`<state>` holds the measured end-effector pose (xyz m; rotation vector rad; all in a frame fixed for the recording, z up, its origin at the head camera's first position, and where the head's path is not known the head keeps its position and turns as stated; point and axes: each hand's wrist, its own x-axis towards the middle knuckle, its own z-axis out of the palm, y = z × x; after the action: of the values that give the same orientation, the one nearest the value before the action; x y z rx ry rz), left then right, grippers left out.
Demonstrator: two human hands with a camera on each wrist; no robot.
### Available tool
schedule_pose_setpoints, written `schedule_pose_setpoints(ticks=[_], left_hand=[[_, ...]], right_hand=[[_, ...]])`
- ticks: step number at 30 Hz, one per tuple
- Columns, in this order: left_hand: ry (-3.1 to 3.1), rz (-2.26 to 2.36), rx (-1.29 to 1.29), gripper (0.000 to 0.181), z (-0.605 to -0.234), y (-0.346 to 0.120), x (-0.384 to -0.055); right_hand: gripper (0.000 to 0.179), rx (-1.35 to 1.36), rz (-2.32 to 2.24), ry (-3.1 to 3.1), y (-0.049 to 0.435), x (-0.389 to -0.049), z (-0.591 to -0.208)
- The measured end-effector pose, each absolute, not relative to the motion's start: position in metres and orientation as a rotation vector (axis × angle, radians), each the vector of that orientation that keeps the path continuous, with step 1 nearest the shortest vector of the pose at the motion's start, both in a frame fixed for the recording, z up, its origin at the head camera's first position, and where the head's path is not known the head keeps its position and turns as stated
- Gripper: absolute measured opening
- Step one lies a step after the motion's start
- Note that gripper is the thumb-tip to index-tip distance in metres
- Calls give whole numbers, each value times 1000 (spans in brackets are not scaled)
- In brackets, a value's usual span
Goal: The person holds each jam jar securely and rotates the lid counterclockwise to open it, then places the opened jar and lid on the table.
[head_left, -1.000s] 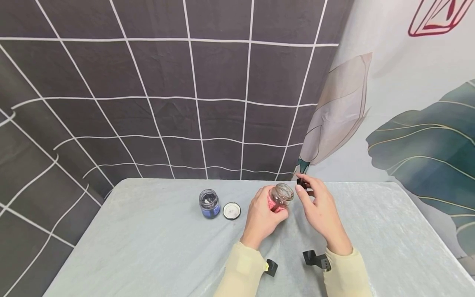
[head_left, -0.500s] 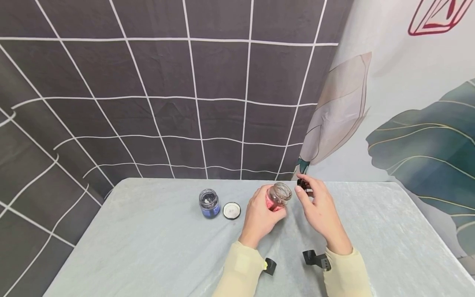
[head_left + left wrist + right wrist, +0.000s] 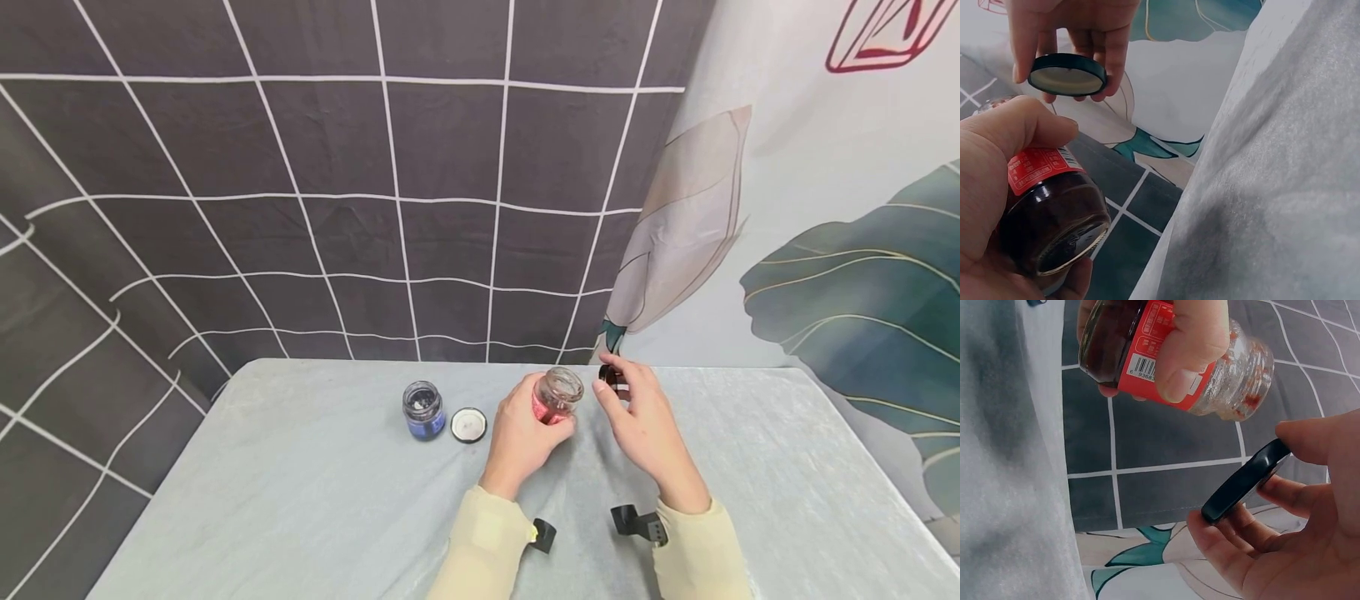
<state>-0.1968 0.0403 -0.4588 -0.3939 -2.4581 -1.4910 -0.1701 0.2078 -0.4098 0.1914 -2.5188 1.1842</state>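
My left hand [image 3: 522,437] grips a glass jar [image 3: 557,395] with a red label. The jar is uncapped, and dark red contents show through the glass [image 3: 1060,215] in the left wrist view. Reddish bits cling inside its neck [image 3: 1250,375]. To its right, my right hand [image 3: 647,425] pinches a black lid [image 3: 1244,481] by the edge between thumb and fingertips. The lid's pale inner face [image 3: 1067,81] shows in the left wrist view. A gap separates lid and jar mouth.
Left of my hands, a second uncapped jar [image 3: 424,423] with a blue label stands on the cloth-covered table [image 3: 315,492]. Beside it a lid [image 3: 468,425] lies with its white inside up. A dark gridded curtain [image 3: 442,250] hangs behind the table.
My left hand has drifted slightly left with the red-labelled jar, which now leans less to the right. My right hand has barely moved and still pinches the lid.
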Motion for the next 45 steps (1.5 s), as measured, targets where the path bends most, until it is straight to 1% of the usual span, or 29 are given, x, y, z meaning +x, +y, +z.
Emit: schedule_pose_setpoints(ticks=[10,22,45], left_hand=[[-2468,-1501,-384,56,-459,37,-197],[-2508,-1448,-343,58,-457,34,-196],[-2551,-1461,-312,59,-459,27,-197]], right_hand=[[45,166,1203,-2568,207,-171,-411],[39,179,1221,-2551,206,-171,-412],[41,154,1239,-2591,204,-174,-420]])
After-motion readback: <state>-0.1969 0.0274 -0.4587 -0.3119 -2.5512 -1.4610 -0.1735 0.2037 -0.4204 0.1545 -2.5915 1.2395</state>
